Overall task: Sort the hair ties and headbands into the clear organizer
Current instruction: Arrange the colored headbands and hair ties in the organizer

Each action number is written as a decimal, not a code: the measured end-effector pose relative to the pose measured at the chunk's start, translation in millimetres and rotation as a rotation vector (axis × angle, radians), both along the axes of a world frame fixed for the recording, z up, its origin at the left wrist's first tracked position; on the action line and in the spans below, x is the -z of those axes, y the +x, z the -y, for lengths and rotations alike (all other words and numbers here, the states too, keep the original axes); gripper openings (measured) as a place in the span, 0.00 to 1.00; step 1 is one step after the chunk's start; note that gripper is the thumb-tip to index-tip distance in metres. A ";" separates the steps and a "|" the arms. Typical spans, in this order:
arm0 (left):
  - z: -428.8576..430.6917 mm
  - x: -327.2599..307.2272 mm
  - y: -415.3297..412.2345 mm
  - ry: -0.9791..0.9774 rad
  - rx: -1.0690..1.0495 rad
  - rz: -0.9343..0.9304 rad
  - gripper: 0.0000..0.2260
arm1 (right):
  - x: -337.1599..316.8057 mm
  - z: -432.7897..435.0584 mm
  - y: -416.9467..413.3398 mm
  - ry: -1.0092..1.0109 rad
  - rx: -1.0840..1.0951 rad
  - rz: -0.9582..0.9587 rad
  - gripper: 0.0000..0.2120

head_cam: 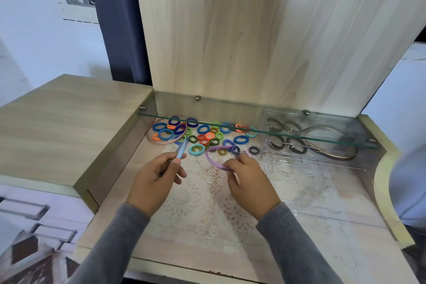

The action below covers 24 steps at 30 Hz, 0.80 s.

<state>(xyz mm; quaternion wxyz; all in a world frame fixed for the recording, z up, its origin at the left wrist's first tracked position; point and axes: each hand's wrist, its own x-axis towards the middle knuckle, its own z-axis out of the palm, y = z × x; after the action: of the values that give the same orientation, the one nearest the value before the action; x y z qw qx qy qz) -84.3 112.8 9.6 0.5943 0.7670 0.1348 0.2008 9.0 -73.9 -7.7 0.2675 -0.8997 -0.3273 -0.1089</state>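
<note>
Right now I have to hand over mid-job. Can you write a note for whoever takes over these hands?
Left hand: grips a light blue headband.
Right hand: pinches a purple headband.
Done: the clear organizer, on the right, holds dark hair ties and dark headbands in its back compartments.
Left: both held headbands, the pink headband and the pile of coloured hair ties on the lace mat.
</note>
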 end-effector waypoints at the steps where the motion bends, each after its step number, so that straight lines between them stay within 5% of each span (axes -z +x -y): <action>1: -1.3 -4.5 1.3 -0.048 -0.009 -0.004 0.08 | -7.1 -0.6 0.8 0.020 -0.010 0.015 0.09; 10: -15.2 -38.8 8.2 -0.395 -0.079 -0.070 0.07 | -53.0 -19.4 2.8 0.345 -0.058 -0.034 0.06; 18: -17.7 -52.3 -0.1 -0.517 -0.013 -0.074 0.09 | -68.5 -49.7 -11.6 0.785 -0.108 -0.627 0.05; 24: -16.8 -52.5 -1.6 -0.535 -0.004 -0.098 0.05 | -61.0 -73.2 -21.2 0.807 -0.144 -0.762 0.06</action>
<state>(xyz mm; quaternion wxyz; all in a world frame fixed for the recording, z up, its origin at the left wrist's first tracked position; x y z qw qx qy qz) -85.9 129.6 62.1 0.7683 0.5911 0.2133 0.1220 -12.3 -0.7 53.3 0.6967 -0.6772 -0.2007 0.1259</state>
